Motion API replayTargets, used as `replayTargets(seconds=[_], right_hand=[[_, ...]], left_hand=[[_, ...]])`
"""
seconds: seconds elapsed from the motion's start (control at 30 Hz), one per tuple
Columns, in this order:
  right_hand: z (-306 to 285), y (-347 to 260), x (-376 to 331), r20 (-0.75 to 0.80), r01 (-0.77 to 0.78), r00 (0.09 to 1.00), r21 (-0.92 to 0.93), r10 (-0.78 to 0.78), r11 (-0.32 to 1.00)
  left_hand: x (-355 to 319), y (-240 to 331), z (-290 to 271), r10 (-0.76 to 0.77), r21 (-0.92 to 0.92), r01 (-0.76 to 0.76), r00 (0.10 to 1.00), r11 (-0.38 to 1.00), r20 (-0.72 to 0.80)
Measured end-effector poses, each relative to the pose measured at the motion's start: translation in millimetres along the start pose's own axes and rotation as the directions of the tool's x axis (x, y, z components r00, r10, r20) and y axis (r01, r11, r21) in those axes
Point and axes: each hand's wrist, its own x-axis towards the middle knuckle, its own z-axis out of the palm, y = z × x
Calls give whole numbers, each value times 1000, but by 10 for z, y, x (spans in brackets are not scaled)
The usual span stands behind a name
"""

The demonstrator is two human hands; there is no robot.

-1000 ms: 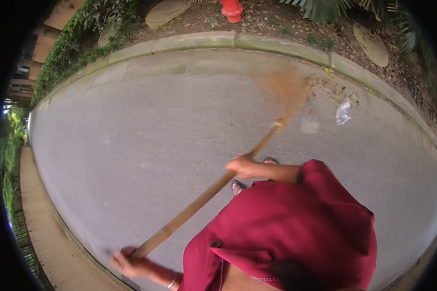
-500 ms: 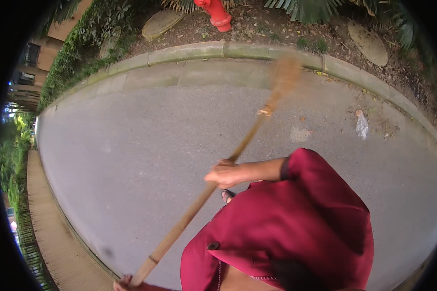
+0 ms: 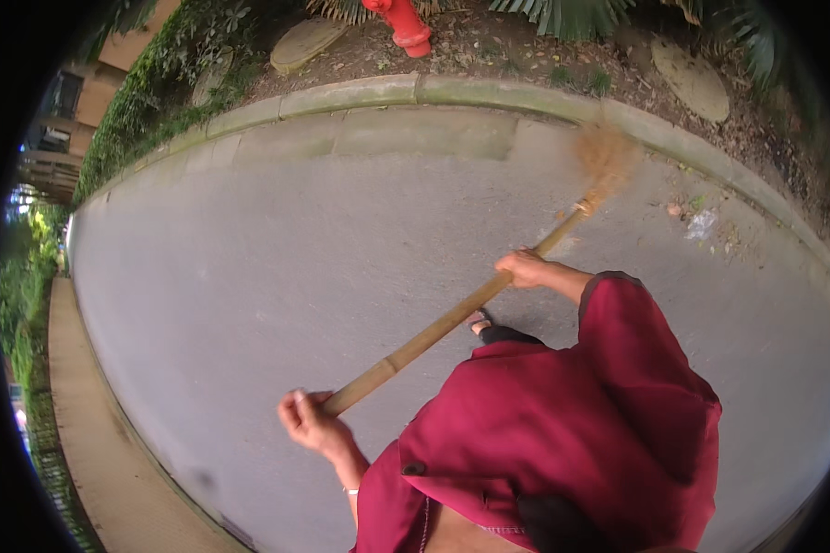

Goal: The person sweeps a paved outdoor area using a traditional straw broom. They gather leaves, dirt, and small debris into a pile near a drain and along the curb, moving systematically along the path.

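I hold a long bamboo-handled broom [image 3: 452, 318] slanting across a grey paved road. My left hand [image 3: 306, 419] grips the near end of the pole. My right hand [image 3: 524, 267] grips it farther up, arm in a dark red sleeve. The straw broom head [image 3: 604, 157] is blurred near the far kerb. A scrap of clear plastic litter [image 3: 701, 223] and some leaves lie to the right of the broom head.
A concrete kerb [image 3: 415, 90] bounds the road at the far side, with soil, plants and a red fire hydrant [image 3: 401, 23] beyond. A round stone slab [image 3: 690, 78] lies in the soil. A hedge and tan pavement strip [image 3: 92, 433] run along the left.
The broom head has swung along the far kerb. My left hand has come up into view on the pole's end. The view shifted, bringing the hydrant toward the middle.
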Motion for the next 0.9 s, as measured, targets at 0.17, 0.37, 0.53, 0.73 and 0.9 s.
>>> replayTargets(seconds=[0.17,0.37,0.53,0.73,0.9], right_hand=[[-52,-392,-766,114,-96,989,-23,98,995],[-109,-1417,-856,62,385,919,80,-390,919],[-210,-1157,-995,-90,518,855,108,-511,848],[-399,438,-1941,-10,228,974,65,-228,971],[-900,1571,-3012,48,-41,998,50,38,998]], left_hand=[[-453,-178,-562,-95,-33,91,983,995,-157],[-975,1070,-1568,274,49,-286,837,957,-474],[-1806,1674,-1034,739,673,-443,630,592,-236],[-2538,1591,408,346,69,-340,903,938,-254],[-3073,1018,1281,122,-8,-122,992,993,30]])
